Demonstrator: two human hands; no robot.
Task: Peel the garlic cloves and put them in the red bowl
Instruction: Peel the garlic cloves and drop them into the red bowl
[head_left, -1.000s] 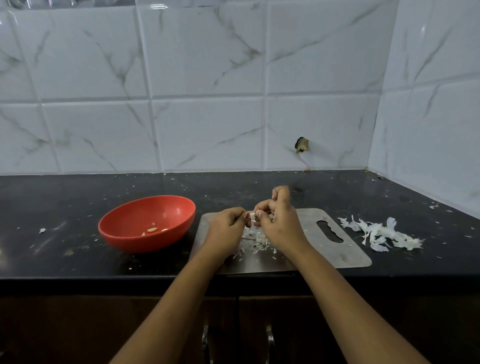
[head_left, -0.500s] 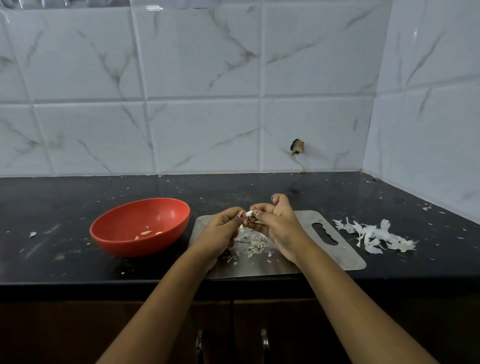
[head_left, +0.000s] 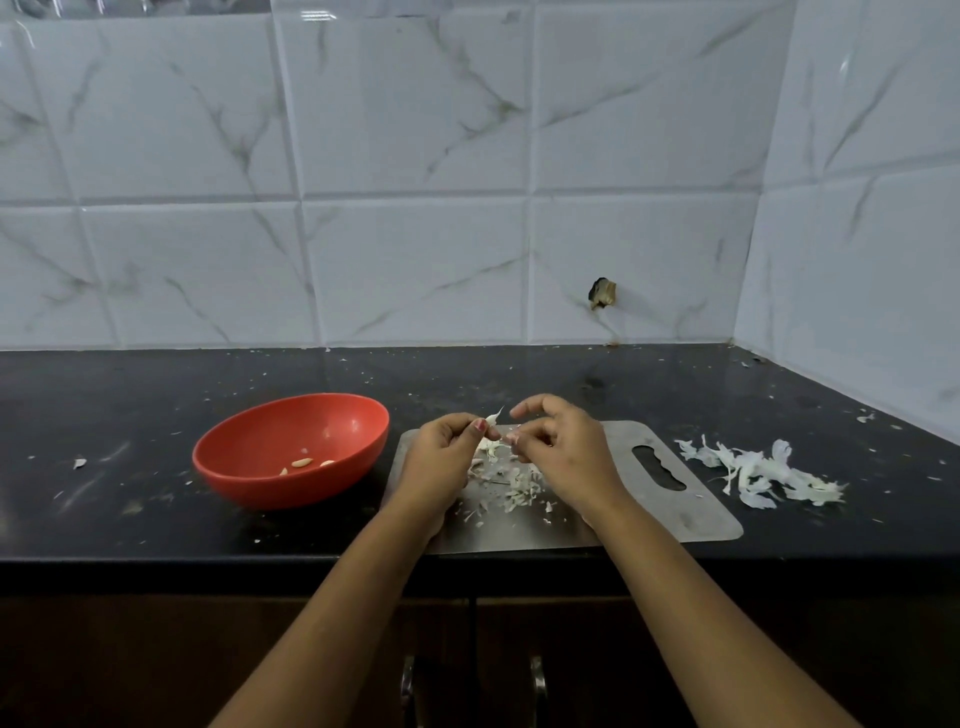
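Note:
My left hand (head_left: 441, 457) pinches a small garlic clove (head_left: 493, 417) with a strip of white skin sticking up from it, above the steel cutting board (head_left: 649, 514). Just to its right, my right hand (head_left: 566, 447) has its fingers curled, and its thumb and fingertip pinch at something small that I cannot make out. Loose skin scraps (head_left: 511, 483) lie on the board under both hands. The red bowl (head_left: 249, 457) stands left of the board with a few peeled cloves (head_left: 304, 462) inside.
A pile of white garlic skins (head_left: 758, 470) lies on the black counter right of the board. Tiled walls close the back and the right side. The counter's front edge runs just below the board, with cabinet handles (head_left: 537, 680) beneath.
The hands have drawn slightly apart, and a strip of skin now stands up from the clove in my left hand. The view has shifted a little.

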